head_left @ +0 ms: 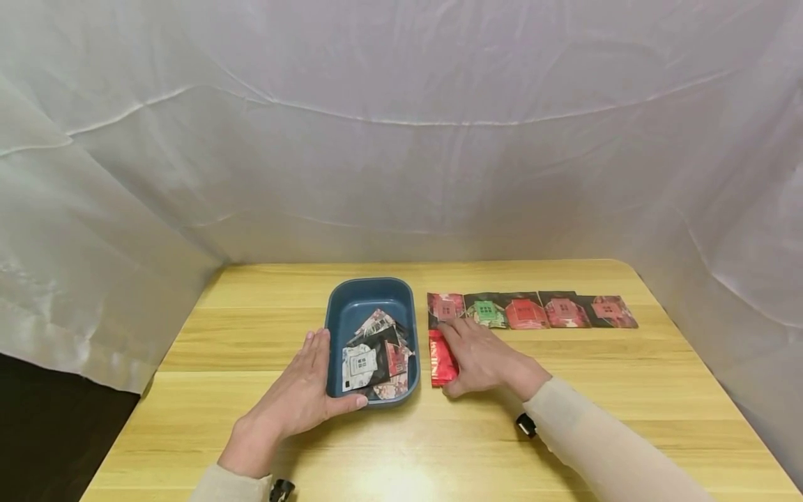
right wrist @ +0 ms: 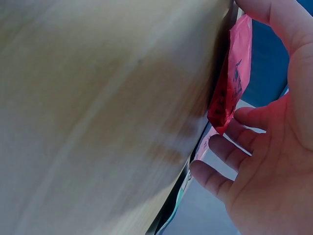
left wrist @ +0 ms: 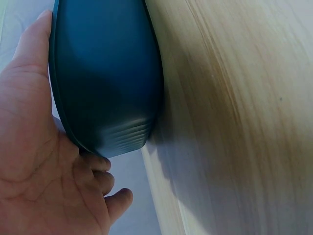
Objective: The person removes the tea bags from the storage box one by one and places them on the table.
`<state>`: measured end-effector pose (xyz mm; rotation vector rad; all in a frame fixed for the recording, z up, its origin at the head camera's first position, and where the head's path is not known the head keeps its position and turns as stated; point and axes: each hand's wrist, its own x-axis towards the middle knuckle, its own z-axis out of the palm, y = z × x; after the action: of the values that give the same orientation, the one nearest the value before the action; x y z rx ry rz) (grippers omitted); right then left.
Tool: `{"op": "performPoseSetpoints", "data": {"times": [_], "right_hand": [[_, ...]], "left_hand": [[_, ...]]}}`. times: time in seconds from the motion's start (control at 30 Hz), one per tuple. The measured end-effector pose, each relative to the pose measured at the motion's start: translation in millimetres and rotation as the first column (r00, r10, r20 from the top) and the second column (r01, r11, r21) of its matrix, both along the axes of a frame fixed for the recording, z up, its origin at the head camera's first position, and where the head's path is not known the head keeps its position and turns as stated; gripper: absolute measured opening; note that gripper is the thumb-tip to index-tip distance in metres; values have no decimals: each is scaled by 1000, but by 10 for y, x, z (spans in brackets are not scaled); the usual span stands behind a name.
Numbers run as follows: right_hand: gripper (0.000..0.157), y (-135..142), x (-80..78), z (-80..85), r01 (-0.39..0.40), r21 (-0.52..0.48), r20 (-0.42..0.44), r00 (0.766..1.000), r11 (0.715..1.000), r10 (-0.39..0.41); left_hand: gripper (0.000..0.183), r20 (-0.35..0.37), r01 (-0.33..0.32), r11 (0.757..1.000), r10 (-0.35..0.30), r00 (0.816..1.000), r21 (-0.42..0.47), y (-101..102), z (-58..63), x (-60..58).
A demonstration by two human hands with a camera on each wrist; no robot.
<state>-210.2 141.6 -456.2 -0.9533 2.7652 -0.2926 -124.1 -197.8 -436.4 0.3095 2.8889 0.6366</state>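
My left hand (head_left: 295, 387) rests against the blue tub (head_left: 370, 287), its fingers along the left side and its thumb at the near rim. The left wrist view shows the palm beside the tub's outer wall (left wrist: 102, 63). Flat printed sachets (head_left: 362, 364) lie overlapping inside the tub, a white one on top. My right hand (head_left: 479, 359) spans a red sachet (head_left: 441, 366) lying right of the tub, with the thumb by its near end and relaxed fingers by its far end. In the right wrist view the red sachet (right wrist: 234, 73) shows between thumb and fingertips.
Behind the right hand runs a row of dark sachets with pink, green and red labels (head_left: 527, 312), edges meeting or overlapping. The red sachet lies just in front of the row's left end. Pale cloth (head_left: 401, 174) hangs behind the wooden table (head_left: 263, 293).
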Motion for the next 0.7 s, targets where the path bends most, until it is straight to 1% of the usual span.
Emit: {"op": "performPoseSetpoints", "data": {"times": [0.17, 0.3, 0.5, 0.63, 0.7], "right_hand": [[125, 13, -8, 27, 5, 9, 5, 1000, 1000, -5], [123, 14, -29, 126, 18, 4, -11, 1000, 1000, -18], [111, -89, -59, 347, 6, -40, -100, 995, 999, -10], [99, -270, -60, 483, -9, -69, -173, 985, 998, -3], [92, -385, -56, 533, -6, -79, -189, 982, 997, -9]], "left_hand": [[136, 3, -1, 1000, 1, 1000, 2, -1, -3, -4], [139, 4, 2, 1000, -2, 1000, -2, 1, -2, -7], [138, 3, 3, 1000, -3, 1000, 2, 6, 1, -4], [136, 1, 1, 1000, -1, 1000, 11, 9, 2, -2], [134, -3, 2, 1000, -2, 1000, 14, 7, 0, -2]]}}
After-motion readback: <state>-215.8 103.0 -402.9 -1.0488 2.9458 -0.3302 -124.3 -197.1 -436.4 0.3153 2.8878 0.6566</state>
